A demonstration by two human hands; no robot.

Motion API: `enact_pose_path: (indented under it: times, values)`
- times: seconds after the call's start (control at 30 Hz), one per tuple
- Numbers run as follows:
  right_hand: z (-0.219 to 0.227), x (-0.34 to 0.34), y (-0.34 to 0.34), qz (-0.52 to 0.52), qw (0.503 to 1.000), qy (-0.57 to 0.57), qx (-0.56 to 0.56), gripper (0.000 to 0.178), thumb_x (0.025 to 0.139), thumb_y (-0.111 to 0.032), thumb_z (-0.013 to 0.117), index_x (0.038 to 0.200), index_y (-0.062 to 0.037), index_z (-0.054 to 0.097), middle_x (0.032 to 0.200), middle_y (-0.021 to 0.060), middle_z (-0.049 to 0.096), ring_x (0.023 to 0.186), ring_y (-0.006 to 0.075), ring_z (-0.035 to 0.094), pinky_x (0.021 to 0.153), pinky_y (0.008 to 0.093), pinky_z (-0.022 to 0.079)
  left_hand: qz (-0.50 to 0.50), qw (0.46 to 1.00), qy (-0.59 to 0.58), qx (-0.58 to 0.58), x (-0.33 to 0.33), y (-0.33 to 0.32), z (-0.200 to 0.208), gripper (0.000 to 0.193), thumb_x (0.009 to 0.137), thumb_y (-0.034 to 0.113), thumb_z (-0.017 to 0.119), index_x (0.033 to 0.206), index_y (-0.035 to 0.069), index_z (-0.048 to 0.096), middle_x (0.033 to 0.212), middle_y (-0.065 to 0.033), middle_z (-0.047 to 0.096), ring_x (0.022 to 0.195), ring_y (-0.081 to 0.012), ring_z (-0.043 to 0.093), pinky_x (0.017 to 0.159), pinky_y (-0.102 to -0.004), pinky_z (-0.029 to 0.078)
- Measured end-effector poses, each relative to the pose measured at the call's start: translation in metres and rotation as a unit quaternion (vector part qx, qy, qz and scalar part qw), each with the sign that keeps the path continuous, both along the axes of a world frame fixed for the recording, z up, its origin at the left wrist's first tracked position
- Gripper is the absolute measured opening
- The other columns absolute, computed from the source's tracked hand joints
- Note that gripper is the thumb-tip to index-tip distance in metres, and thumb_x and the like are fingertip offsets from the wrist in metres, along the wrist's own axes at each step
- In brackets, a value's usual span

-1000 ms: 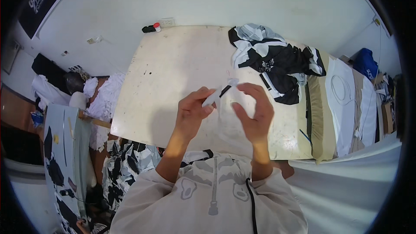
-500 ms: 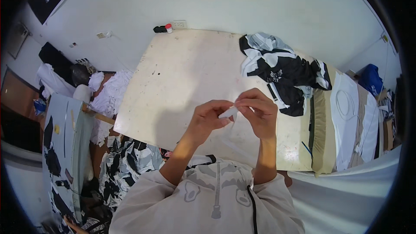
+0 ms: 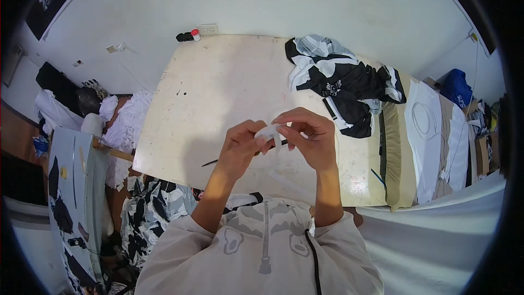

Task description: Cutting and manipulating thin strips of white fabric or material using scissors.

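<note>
Above the near middle of the table [image 3: 218,87], both hands hold a narrow white strip [image 3: 267,132]. It is bunched into a small wad between the fingers, and a thin tail hangs below it toward the table's front edge. My left hand [image 3: 239,145] pinches the wad from the left with thumb and forefinger. From the right, my right hand [image 3: 308,137] closes its thumb and fingertips on the same strip. Behind my left hand lies a thin dark object [image 3: 210,163], mostly hidden, so its kind does not show.
A heap of black, white and grey garments [image 3: 346,82] lies at the back right. Rolls of beige and white fabric [image 3: 401,153] line the right edge. A black object and red-capped bottle [image 3: 195,34] stand far left. Cloth scraps [image 3: 155,213] fill the floor left, beside a grey-blue table [image 3: 73,155].
The strip has been turned and gathered into a rounder wad. Both hands sit slightly further left in the picture, and more of the thin dark object shows behind them.
</note>
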State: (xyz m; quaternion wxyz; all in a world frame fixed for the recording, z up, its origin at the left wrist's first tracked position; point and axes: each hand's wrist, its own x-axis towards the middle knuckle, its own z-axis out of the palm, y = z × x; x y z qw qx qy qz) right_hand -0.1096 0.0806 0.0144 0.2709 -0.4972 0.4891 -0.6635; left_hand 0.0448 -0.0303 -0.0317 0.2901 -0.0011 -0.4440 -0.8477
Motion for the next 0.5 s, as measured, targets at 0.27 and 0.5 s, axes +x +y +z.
enact_pose_path:
  times: [0.27, 0.5]
  values:
    - [-0.01, 0.002, -0.007, -0.035, 0.998, 0.028, -0.035, 0.02, 0.085, 0.008, 0.071, 0.103, -0.0009, 0.071, 0.105, 0.0057, 0.062, 0.081, 0.0063, 0.059, 0.064, 0.0192, 0.047, 0.041, 0.997, -0.063, 0.0, 0.003, 0.002, 0.003, 0.042, 0.095, 0.016, 0.066, 0.134, 0.001, 0.058, 0.101, -0.0053, 0.063, 0.08, -0.0125, 0.054, 0.073, -0.0282, 0.043]
    - [-0.051, 0.036, -0.01, -0.199, 0.976, 0.083, -0.036, 0.059, 0.069, 0.002, 0.084, 0.115, -0.0039, 0.048, 0.111, 0.0092, 0.058, 0.087, 0.0154, 0.064, 0.077, 0.0312, 0.053, 0.086, 0.994, -0.069, 0.025, -0.002, 0.002, 0.009, 0.041, 0.098, 0.018, 0.063, 0.135, 0.001, 0.058, 0.108, -0.0033, 0.065, 0.085, -0.0105, 0.053, 0.078, -0.0274, 0.045]
